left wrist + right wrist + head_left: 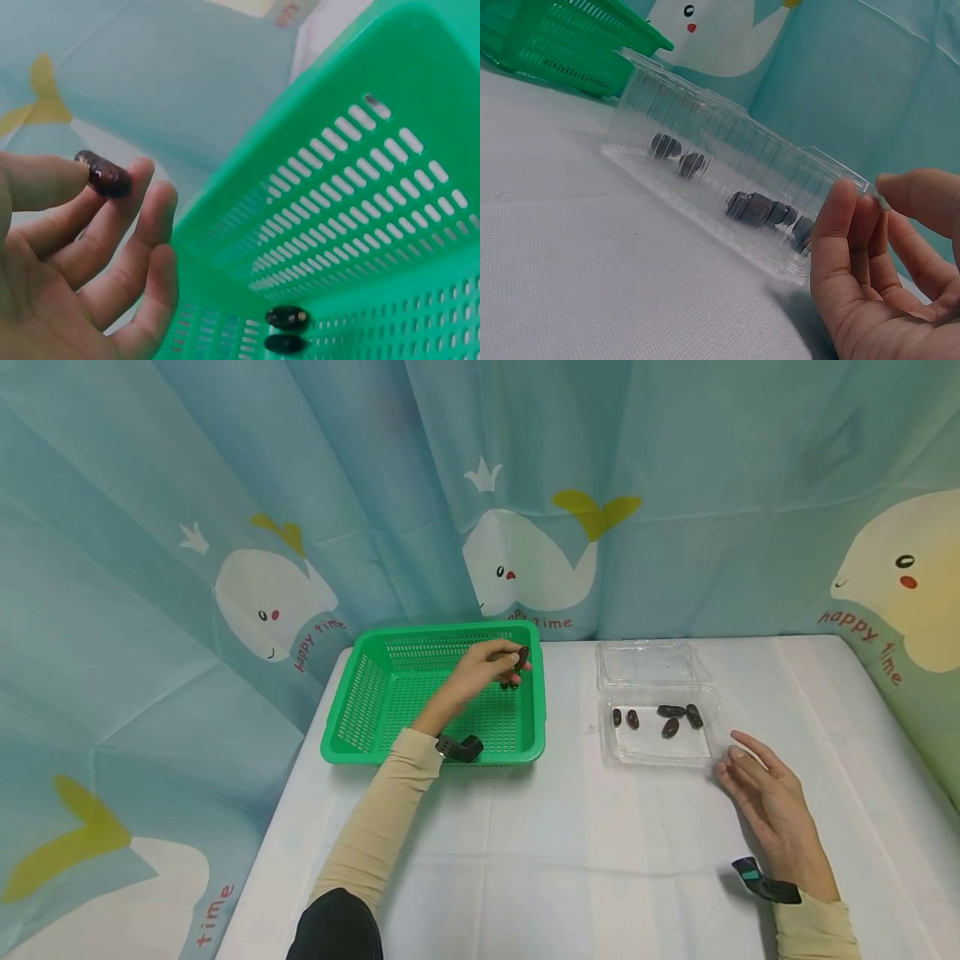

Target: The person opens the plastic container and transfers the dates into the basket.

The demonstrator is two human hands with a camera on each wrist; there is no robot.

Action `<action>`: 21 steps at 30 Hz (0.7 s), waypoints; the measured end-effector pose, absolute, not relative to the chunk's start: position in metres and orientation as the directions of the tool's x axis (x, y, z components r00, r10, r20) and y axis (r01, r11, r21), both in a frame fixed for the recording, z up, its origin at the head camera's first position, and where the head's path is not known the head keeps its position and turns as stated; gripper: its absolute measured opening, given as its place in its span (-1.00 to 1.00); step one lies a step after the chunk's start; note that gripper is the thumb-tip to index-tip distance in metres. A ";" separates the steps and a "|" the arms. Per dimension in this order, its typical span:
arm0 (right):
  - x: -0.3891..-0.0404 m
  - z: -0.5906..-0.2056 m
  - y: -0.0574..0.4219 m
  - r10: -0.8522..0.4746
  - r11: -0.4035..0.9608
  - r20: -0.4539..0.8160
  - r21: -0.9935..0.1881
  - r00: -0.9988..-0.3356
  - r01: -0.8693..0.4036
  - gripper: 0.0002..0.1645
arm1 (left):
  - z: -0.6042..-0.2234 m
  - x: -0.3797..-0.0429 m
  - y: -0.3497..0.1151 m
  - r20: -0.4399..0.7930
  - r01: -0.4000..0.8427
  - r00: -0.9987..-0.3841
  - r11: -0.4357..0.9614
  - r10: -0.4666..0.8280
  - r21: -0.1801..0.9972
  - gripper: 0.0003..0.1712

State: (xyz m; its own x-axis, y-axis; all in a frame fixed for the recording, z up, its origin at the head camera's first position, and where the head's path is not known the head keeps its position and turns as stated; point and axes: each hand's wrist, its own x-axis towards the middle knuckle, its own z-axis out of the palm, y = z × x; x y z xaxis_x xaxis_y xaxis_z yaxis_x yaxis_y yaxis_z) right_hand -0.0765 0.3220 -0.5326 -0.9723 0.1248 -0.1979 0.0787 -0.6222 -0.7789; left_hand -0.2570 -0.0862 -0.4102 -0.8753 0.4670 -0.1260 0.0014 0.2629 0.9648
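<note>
Left grip [480, 667] pinching one dark date [105, 178] above the green basket [408, 710] – light tip hold, probably because it's small and slick; two loose dates [288, 317] sit in the basket below that grip. Right grip [776, 802] pinching the clear box [645, 748] at its near corner rim – likely to steady it, looks too light to stay put on the worktop [585, 843]. Five dates [670, 727] inside, left of that grip; lid [647, 664] folded back beyond them, presumably for access
</note>
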 end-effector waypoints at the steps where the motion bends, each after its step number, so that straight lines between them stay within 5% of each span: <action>1: -0.076 -0.532 0.322 0.123 -0.623 -0.197 -0.778 -0.973 0.079 -0.57 | -0.410 -0.258 -0.090 -0.138 -0.020 -0.881 0.256 0.453 0.967 -0.59; 21: -0.078 -0.533 0.323 0.125 -0.626 -0.206 -0.775 -0.971 0.084 -0.56 | -0.432 -0.284 -0.171 -0.404 -0.335 -0.896 0.315 0.184 0.888 -0.53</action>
